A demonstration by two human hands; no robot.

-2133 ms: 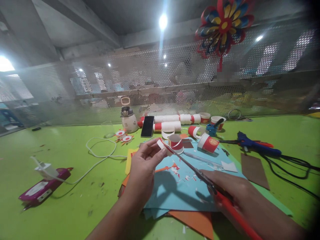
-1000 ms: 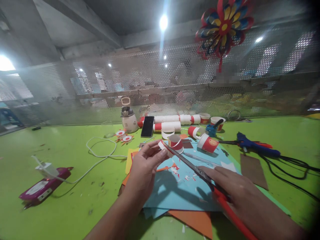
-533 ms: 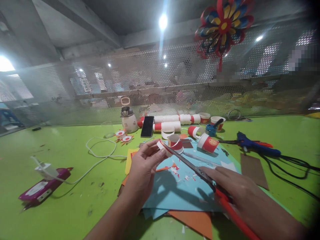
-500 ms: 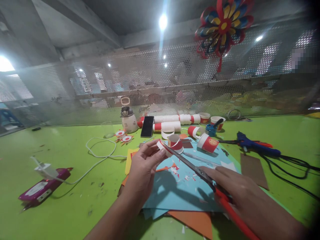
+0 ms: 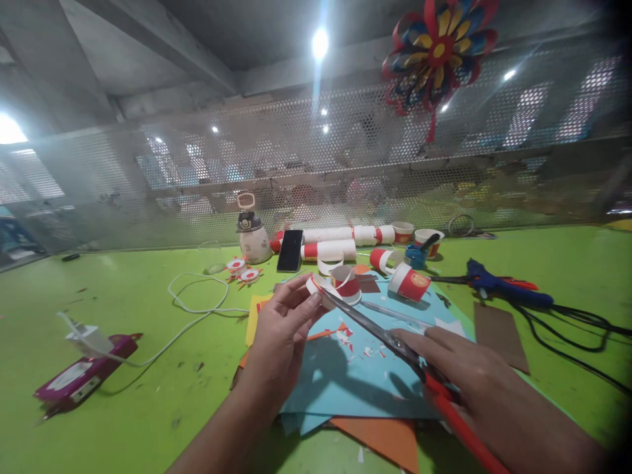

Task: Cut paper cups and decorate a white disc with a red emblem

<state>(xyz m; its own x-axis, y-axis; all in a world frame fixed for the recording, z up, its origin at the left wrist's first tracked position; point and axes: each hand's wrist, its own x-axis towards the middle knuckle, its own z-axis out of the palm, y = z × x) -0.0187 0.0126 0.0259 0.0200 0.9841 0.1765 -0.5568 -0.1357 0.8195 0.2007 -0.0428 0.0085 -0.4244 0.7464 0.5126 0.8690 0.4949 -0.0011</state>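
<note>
My left hand (image 5: 284,322) pinches a small white-and-red paper cup piece (image 5: 320,289) between thumb and fingers. My right hand (image 5: 469,375) grips red-handled scissors (image 5: 380,332), their blades pointing left and their tips at the edge of that piece. Just behind it stands a cut red-and-white paper cup ring (image 5: 345,285). Below the blades, small red and white paper scraps (image 5: 345,337) lie on a light blue paper sheet (image 5: 336,388). A clear pen-like stick (image 5: 395,313) rests on the sheet, partly behind my right hand.
A blue glue gun (image 5: 508,289) with a black cable lies at right. A red paper cup (image 5: 409,283) tilts on its side. Behind are a phone (image 5: 289,251), white paper tubes (image 5: 328,250) and a bottle (image 5: 253,240). A purple power strip (image 5: 86,372) with a white cable sits left.
The cup piece in my left hand has turned slightly, and the scissor tips have moved a little along its edge. The whole view has shifted very slightly.
</note>
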